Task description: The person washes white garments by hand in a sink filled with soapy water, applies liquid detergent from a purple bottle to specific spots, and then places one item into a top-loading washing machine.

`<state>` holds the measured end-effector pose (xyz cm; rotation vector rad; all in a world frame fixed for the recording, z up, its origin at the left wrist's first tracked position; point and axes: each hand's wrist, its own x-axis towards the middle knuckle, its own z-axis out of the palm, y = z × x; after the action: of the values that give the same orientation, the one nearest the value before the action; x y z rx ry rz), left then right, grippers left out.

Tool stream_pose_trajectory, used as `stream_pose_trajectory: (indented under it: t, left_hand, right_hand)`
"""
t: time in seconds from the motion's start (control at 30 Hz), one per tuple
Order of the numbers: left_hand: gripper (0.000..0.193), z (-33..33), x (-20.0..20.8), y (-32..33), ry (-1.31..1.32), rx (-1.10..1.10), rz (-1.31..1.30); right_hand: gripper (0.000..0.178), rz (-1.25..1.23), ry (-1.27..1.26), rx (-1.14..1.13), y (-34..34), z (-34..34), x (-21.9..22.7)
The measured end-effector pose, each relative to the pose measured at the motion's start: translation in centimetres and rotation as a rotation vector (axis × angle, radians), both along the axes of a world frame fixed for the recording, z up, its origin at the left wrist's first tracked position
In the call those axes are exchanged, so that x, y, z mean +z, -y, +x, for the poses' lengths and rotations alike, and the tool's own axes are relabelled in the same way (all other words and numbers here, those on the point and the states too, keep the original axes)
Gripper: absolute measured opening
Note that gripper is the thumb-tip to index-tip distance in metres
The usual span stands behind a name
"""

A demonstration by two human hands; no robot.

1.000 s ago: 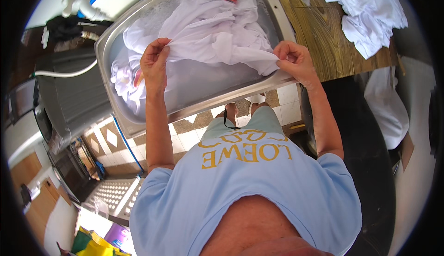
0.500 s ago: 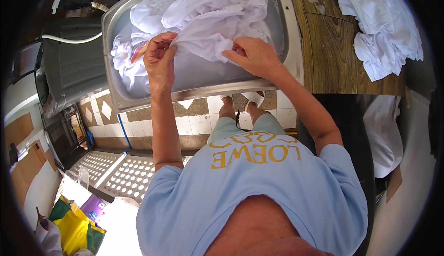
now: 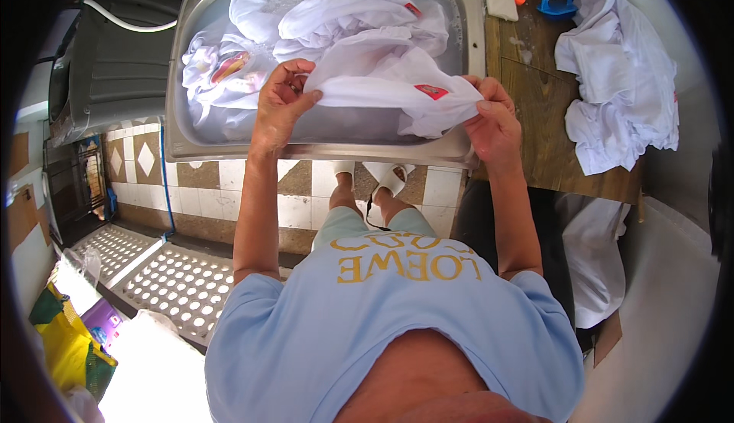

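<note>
The thumb and fingertips of the left hand (image 3: 281, 110) are pinched together on one end of a white cloth (image 3: 367, 90) at the centre of the frame, while those of the right hand (image 3: 495, 123) clamp its other end, the edge drawn out between them with a red patch (image 3: 431, 91) near the right. Beneath it, more white laundry (image 3: 340, 9) lies in the water of a metal sink (image 3: 329, 151) across the upper middle. At upper right, a white pile (image 3: 615, 79) rests on a wooden counter (image 3: 535, 90), near a blue object (image 3: 558, 6).
</note>
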<state>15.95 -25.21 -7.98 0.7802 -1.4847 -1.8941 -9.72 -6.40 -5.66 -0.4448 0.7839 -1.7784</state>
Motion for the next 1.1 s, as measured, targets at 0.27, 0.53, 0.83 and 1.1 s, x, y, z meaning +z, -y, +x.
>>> stream_pose_trajectory:
  t: [0.27,0.53,0.83,1.1]
  left_hand:
    - [0.037,-4.4,0.2,-7.0,-0.38,-0.03,0.012]
    - [0.027,-9.8,3.0,-11.3,-0.25,-0.238,-0.481]
    - [0.021,-5.3,-1.8,-6.2,0.074,-0.334,-0.65]
    - [0.019,-3.8,-3.1,0.8,0.264,-0.518,-0.497]
  right_hand:
    - [0.051,0.155,-0.24,-0.068,-2.3,1.2,-0.5]
    - [0.052,0.296,-1.281,-0.202,-1.1,4.9,-0.9]
    - [0.028,0.479,-0.202,-0.44,2.3,-1.3,5.5]
    - [0.031,0.562,-0.155,-0.327,5.3,-2.9,11.1]
